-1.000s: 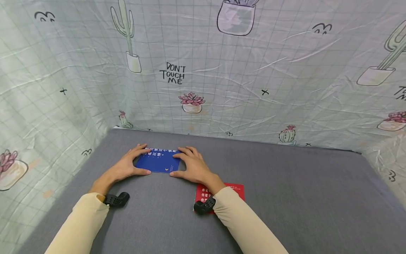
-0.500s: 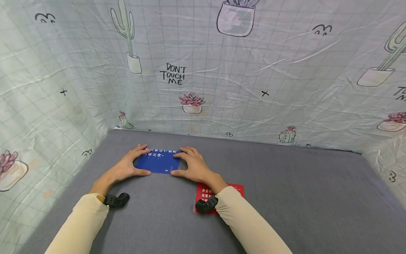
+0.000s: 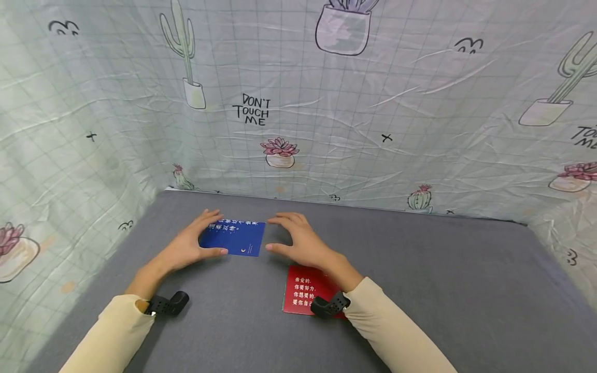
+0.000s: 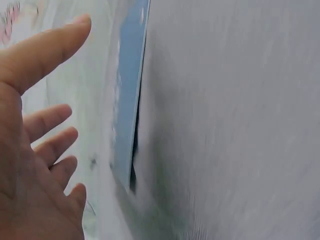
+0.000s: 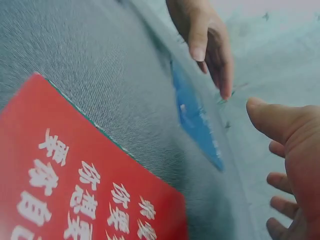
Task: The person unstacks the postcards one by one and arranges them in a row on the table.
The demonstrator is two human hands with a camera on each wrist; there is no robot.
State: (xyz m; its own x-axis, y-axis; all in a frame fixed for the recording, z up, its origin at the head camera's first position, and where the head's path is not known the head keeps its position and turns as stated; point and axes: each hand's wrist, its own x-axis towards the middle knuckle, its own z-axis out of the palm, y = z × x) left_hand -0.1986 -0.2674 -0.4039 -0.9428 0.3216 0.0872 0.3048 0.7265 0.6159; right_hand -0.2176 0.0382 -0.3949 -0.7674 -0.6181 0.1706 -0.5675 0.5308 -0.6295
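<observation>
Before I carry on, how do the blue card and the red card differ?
Print: the blue card has a small crescent moon; the red card shows only white characters where visible.
Place: the blue card lies between the left hand and right hand; the red card lies nearer the person, partly hidden by the right wrist in the head view.
Shared: both bear white Chinese characters and lie on the grey table.
</observation>
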